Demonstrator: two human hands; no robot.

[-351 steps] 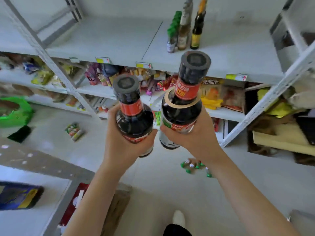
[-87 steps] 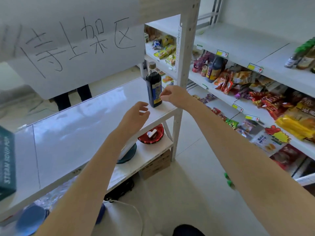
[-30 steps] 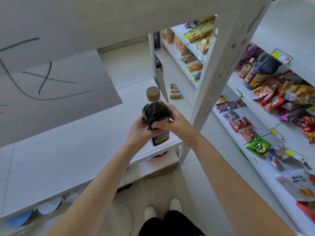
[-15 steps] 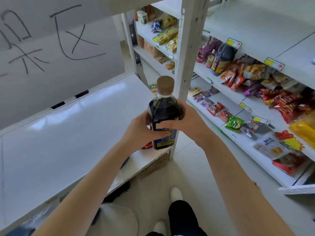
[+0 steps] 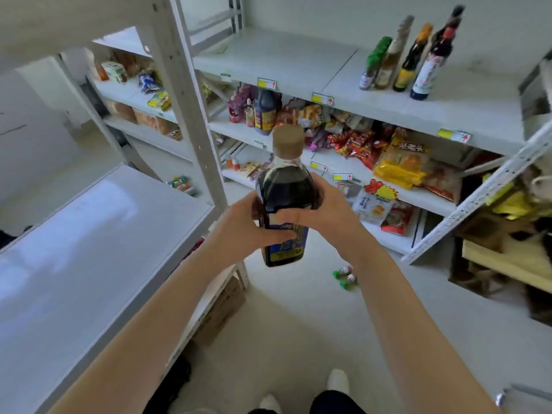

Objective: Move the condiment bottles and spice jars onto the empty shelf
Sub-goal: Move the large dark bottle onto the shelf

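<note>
I hold a dark sauce bottle [image 5: 284, 186] with a tan cap and a blue label upright in mid-air, above the aisle floor. My left hand [image 5: 239, 231] wraps its left side and my right hand [image 5: 322, 212] wraps the front and right side. Ahead and above stands the pale shelf [image 5: 286, 61], bare on its left part. At its right end stand several tall condiment bottles [image 5: 409, 58] in a row.
A white table-like rack top [image 5: 83, 249] lies at my left with an upright post [image 5: 191, 109] beside the bottle. Snack packets [image 5: 397, 162] fill the lower shelves. Small green-capped bottles [image 5: 345, 274] lie on the floor. A cluttered rack [image 5: 507, 228] stands right.
Both hands lifted the bottle off the left rack top and carried it right, and my view swung toward the shelf with the row of bottles.
</note>
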